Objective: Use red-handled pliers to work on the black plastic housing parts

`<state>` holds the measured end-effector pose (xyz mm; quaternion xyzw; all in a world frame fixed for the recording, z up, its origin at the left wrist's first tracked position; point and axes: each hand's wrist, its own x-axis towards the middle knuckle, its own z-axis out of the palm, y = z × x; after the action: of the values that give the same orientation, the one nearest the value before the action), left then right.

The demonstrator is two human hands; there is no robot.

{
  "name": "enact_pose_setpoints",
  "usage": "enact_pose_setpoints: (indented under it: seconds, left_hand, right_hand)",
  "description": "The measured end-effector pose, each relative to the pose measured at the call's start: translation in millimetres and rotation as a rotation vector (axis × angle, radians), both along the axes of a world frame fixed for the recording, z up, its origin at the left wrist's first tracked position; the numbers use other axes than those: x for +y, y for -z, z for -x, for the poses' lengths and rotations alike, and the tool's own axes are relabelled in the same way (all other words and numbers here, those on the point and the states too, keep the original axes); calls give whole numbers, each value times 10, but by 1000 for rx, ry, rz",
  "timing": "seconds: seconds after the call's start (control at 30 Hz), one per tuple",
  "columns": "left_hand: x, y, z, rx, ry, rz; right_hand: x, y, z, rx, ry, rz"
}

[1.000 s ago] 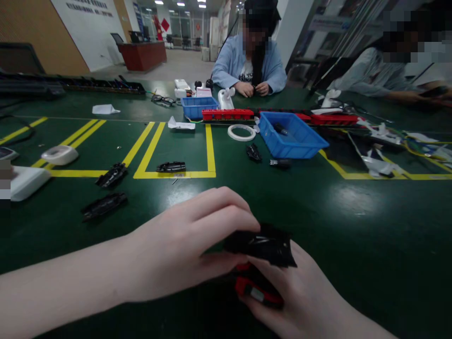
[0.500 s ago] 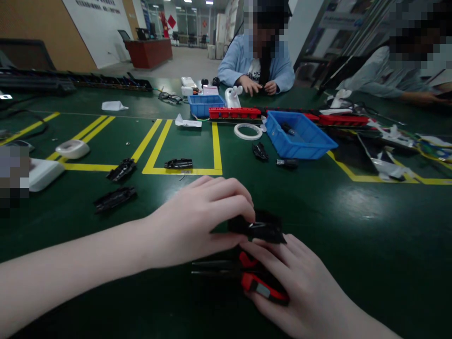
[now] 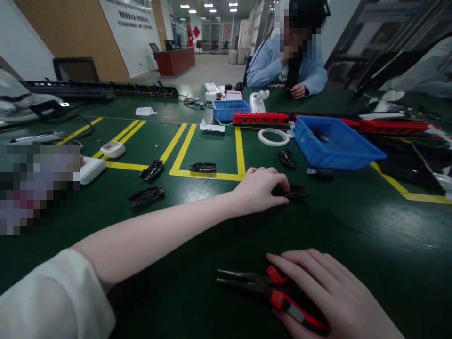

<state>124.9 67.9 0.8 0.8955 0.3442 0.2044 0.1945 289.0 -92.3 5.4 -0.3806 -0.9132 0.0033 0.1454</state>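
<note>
My left hand (image 3: 263, 190) reaches forward over the dark green table, its thumb and fingers closed on a black plastic part (image 3: 295, 192) at the tabletop. Part of that piece is hidden by the fingers. Lower down, my right hand (image 3: 328, 287) is wrapped round the red and black handles of needle-nose pliers (image 3: 257, 285). The pliers' jaws point left and stand slightly apart, with nothing between them. Beyond my left hand lie another black part (image 3: 287, 159) and a small dark cylindrical piece (image 3: 319, 174).
Black parts (image 3: 146, 196) lie to the left. A blue bin (image 3: 339, 153) and a smaller blue bin (image 3: 230, 110) stand farther back, near a roll of white tape (image 3: 273, 137) and a red strip (image 3: 261, 118). Across the table sits a person in a blue shirt (image 3: 264, 66).
My left hand has moved forward, away from my right hand, carrying the black part to the tabletop. My right hand, still on the pliers, sits lower and farther right. The view has shifted.
</note>
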Motion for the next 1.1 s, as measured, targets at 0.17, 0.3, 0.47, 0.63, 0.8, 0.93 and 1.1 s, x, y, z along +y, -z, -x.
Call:
enact_pose_setpoints:
  seconds: [0.17, 0.3, 0.47, 0.63, 0.8, 0.93, 1.1]
  left_hand:
    - [-51, -16, 160, -89, -9, -7]
    - [-182, -137, 626, 20, -86, -142]
    - [-117, -258, 1366, 129, -341, -243]
    - [-24, -194, 1712, 230, -377, -171]
    - [19, -118, 1733, 182, -330, -107]
    - [16, -153, 1777, 156, -303, -96]
    - [-30, -178, 1841, 168, -240, -76]
  right_hand:
    - [4, 20, -4, 16, 8, -26]
    - [-11, 14, -13, 45, 12, 1]
    - [-9, 4, 26, 64, 27, 25]
    - [-12, 11, 49, 52, 48, 44]
    - [-35, -21, 22, 59, 78, 106]
    - [77, -147, 66, 76, 38, 212]
    - [591, -313, 400, 28, -101, 193]
